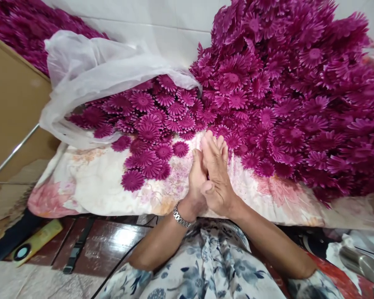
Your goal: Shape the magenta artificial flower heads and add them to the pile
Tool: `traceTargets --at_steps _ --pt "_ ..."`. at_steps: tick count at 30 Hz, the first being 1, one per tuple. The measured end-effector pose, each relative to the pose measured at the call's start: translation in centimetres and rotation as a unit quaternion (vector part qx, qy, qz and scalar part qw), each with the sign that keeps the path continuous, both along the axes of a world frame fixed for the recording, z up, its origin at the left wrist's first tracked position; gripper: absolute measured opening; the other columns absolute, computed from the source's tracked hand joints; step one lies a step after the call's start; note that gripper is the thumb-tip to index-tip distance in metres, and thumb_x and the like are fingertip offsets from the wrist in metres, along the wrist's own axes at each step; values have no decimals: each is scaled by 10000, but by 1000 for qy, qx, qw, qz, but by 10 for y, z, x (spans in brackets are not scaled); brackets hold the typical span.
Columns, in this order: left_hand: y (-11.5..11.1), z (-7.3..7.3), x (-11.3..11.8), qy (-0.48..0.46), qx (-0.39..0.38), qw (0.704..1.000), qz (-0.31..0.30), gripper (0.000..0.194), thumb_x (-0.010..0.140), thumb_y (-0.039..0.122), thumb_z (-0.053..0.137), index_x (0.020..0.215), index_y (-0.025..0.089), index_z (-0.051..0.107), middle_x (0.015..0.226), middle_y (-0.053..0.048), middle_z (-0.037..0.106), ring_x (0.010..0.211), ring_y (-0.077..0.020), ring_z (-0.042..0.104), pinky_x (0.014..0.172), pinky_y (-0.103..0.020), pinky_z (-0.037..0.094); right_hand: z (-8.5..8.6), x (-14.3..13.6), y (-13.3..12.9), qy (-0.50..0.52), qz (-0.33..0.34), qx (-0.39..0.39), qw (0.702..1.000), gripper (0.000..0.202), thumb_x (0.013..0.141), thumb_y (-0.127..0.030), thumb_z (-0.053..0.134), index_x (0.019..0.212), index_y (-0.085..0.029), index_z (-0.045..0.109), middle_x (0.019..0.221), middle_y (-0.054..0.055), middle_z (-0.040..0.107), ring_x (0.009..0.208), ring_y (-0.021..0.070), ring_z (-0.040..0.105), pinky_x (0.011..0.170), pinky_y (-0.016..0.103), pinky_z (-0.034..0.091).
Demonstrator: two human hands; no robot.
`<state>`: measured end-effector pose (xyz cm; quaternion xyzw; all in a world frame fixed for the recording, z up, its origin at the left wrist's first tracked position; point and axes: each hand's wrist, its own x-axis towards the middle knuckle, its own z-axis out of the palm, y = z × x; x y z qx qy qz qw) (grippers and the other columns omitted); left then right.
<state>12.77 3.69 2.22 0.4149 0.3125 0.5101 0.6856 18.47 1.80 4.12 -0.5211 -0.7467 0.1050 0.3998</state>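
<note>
My left hand [196, 178], with a metal watch [181, 215] on its wrist, is pressed palm to palm against my right hand [218, 178] at the middle of the cloth. The right fingers are stretched out and point away from me; the left thumb is straight, and most left fingers are hidden behind the right hand. No object shows between the palms, though the space between them is hidden. Just beyond the fingertips lie magenta artificial flower heads [149, 126], several loose ones to the left. A large heap of magenta flowers [286, 104] rises to the right.
A white plastic bag [90, 66] lies partly over the flowers at left, beside a cardboard box [15, 95]. A floral cloth [93, 191] covers the work surface. Below it are a yellow object [39, 241] and a black strap [77, 247]. A metal cup [361, 263] stands lower right.
</note>
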Motion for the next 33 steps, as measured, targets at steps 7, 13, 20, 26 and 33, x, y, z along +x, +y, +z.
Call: traceTargets --at_steps 7,13,20,26,33 --pt "-10 9 -3 -138 -159 977 -39 346 749 426 585 976 170 630 975 -65 657 1038 -247 582 889 -352 468 5 19 30 -74 -14 103 992 796 822 -705 28 1415 -237 278 1399 77 437 1385 299 226 1115 596 -32" --pt "9 15 -20 -173 -206 963 9 255 722 149 486 920 154 646 855 -51 689 958 -210 628 954 -365 425 2 37 5 9 -12 82 997 447 901 -494 386 1215 -207 523 1125 104 615 1106 229 544 990 454 397" --pt "1 13 -20 -197 -188 962 -21 354 827 276 455 1134 167 592 1138 -98 652 1160 -233 540 1030 -394 348 -7 36 -7 20 6 33 999 105 828 -242 586 911 -183 559 786 35 613 739 155 577 663 293 494" --pt "-13 2 -22 -116 -191 975 -17 216 729 209 653 935 153 689 939 -59 701 988 -182 609 917 -287 426 -11 45 -11 -32 -35 67 997 121 830 -138 549 932 -194 577 813 50 624 792 176 576 701 322 480" --pt "-17 -4 -27 -100 -199 975 -18 218 722 244 680 923 163 705 852 -35 690 873 -143 607 804 -232 444 -17 46 -14 -71 -36 30 996 132 800 -264 629 885 -176 579 785 53 602 763 184 535 693 337 435"
